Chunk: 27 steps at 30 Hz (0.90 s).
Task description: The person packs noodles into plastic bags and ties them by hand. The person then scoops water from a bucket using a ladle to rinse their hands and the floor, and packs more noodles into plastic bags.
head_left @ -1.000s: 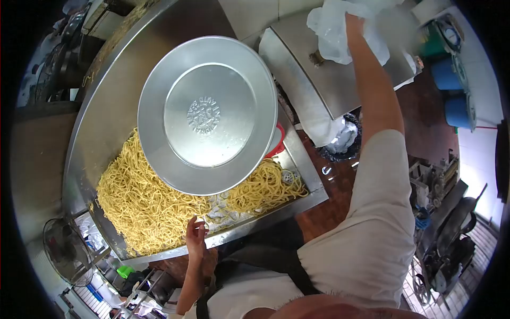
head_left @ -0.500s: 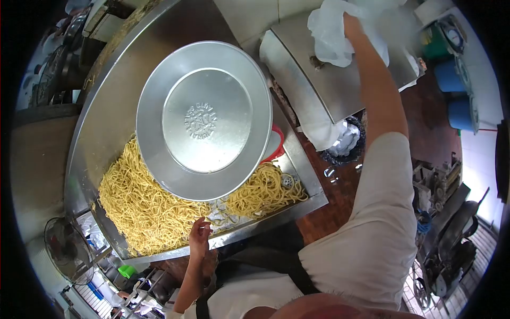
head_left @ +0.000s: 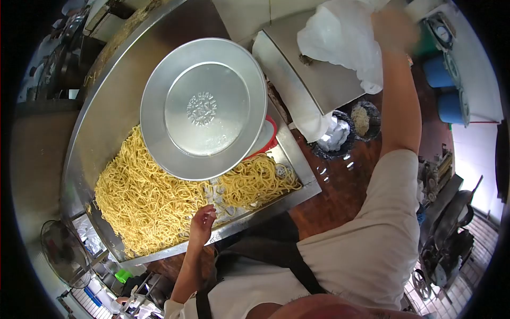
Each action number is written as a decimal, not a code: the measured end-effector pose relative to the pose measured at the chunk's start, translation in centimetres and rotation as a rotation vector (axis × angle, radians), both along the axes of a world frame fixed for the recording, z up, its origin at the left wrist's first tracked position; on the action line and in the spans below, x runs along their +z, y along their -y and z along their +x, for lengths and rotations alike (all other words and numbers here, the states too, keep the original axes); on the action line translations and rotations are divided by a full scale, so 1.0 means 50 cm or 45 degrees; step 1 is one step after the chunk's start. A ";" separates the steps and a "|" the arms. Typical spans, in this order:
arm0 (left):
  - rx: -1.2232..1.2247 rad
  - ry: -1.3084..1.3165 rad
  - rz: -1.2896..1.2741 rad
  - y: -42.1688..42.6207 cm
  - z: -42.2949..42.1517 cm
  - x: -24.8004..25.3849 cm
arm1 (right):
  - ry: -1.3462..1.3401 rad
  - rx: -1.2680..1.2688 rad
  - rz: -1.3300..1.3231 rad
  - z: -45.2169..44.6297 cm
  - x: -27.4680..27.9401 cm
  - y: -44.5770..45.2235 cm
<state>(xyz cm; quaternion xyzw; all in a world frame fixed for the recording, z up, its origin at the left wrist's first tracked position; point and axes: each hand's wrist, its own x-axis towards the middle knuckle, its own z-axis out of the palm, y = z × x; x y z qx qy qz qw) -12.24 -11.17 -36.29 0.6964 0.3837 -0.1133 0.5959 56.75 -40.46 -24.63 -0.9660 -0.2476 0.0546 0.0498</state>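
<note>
My left hand [head_left: 202, 222] hovers at the front edge of the metal tray, close to the yellow noodles [head_left: 154, 204]. Its fingers are loosely curled, slightly apart, with nothing visible in them. A smaller heap of noodles [head_left: 257, 183] lies to its right. My right hand [head_left: 394, 29] is stretched far out at the upper right and smeared by motion. Beside it, apparently touching it, is a white translucent plastic bag [head_left: 342, 40] over the steel counter [head_left: 324, 90]. Whether the fingers grip the bag is unclear.
A large round metal pan [head_left: 207, 109] covers part of the noodle tray [head_left: 313, 187], with a red rim [head_left: 273, 135] showing under it. Bins lined with dark plastic [head_left: 333, 135] stand on the wet floor. Blue buckets [head_left: 451, 106] are at right, a fan [head_left: 62, 252] at left.
My right hand has moved right from the middle of the plastic bag to its right side, and the bag has spread out. The left hand stays near the tray edge. The view has shifted slightly.
</note>
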 end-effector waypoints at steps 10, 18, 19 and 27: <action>-0.193 -0.056 0.081 0.036 0.027 0.017 | -0.182 0.536 -0.564 0.051 -0.025 -0.101; -0.168 -0.151 0.040 0.047 0.032 0.042 | -0.124 0.510 -0.510 -0.073 0.020 -0.067; -0.180 -0.128 0.038 0.046 0.034 0.037 | -0.142 0.434 -0.502 -0.086 0.043 -0.056; -0.299 -0.025 0.157 0.023 0.052 0.033 | -0.105 0.253 -0.846 -0.089 -0.014 0.069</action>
